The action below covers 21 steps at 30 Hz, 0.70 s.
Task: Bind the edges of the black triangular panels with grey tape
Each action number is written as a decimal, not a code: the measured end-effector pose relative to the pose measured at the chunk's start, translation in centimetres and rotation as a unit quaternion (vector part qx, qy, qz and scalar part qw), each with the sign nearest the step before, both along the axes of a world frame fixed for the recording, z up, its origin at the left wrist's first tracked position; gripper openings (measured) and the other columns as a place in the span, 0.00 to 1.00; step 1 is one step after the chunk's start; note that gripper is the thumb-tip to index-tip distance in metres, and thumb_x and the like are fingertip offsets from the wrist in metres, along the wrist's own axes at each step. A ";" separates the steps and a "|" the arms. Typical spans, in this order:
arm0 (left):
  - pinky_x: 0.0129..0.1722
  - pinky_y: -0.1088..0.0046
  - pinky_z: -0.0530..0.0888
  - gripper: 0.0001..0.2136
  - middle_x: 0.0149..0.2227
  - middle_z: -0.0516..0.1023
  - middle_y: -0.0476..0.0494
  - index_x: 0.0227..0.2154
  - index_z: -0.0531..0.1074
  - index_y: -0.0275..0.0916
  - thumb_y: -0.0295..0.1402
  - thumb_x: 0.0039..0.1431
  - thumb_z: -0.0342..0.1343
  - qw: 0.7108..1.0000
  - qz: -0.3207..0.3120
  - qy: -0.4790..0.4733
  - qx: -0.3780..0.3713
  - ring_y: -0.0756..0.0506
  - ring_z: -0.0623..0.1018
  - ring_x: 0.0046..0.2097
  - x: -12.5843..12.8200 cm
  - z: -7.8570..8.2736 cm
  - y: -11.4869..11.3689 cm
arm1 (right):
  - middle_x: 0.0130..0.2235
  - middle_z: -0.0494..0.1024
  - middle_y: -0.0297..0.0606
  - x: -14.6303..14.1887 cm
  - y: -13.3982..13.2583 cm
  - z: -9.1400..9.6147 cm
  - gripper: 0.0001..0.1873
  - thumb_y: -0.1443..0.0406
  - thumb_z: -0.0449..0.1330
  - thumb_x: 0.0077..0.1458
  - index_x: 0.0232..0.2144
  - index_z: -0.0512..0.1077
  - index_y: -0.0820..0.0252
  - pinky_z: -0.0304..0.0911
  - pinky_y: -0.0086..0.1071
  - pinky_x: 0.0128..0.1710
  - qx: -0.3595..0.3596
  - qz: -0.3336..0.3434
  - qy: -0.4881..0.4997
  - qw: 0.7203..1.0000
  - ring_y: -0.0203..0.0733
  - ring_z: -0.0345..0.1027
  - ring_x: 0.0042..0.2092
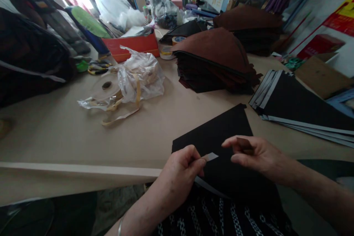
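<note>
My left hand is closed in a pinch on a short whitish strip, whose pointed end sticks out to the right. Beneath both hands a black panel lies partly on the table and partly over my lap, with a pale strip along its near curved edge. My right hand hovers just right of the whitish strip, not touching it. Its thumb and index finger are apart, while a small flat brown piece is tucked in the curled fingers; its kind is unclear.
Black panels with grey edging are stacked at right. Behind stands a pile of brown and black panels. At left lie a clear plastic bag, a tape roll and yellow-black-handled scissors, near a red box. The table's front edge runs below.
</note>
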<state>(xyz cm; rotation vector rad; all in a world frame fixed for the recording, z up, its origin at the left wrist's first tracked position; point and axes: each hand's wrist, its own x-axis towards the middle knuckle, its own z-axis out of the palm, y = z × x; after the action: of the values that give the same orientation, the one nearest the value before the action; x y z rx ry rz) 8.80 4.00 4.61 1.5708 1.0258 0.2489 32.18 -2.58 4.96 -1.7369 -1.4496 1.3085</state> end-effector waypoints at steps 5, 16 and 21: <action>0.23 0.77 0.58 0.13 0.20 0.64 0.53 0.23 0.64 0.37 0.39 0.56 0.52 1.000 0.013 -0.017 -0.001 0.52 0.62 0.24 0.5 -0.6 -0.1 | 0.24 0.62 0.29 -3.5 2.7 -0.5 0.06 0.64 0.59 0.50 0.29 0.68 0.62 0.50 0.25 0.26 -0.043 0.029 0.147 0.988 0.29 0.52 0.26; 0.24 0.77 0.58 0.18 0.21 0.60 0.52 0.23 0.65 0.37 0.47 0.55 0.44 0.995 -0.048 0.082 0.025 0.50 0.61 0.24 -0.1 -2.2 1.9 | 0.22 0.57 0.27 0.9 4.3 -2.0 0.08 0.63 0.55 0.49 0.25 0.63 0.62 0.47 0.25 0.25 0.026 -0.027 0.068 0.997 0.29 0.48 0.24; 0.25 0.76 0.62 0.21 0.21 0.63 0.50 0.22 0.66 0.38 0.52 0.53 0.43 0.989 -0.033 0.129 0.065 0.48 0.65 0.26 -2.8 -3.4 3.8 | 0.18 0.58 0.27 9.4 8.5 -3.4 0.07 0.64 0.53 0.47 0.22 0.62 0.61 0.46 0.25 0.21 0.009 -0.167 -0.120 0.979 0.28 0.49 0.20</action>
<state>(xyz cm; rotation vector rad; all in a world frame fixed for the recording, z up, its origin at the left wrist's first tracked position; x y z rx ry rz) 5.97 7.84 1.25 1.7857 1.1719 0.0681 41.59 5.95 1.55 -2.0744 -1.2155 0.9337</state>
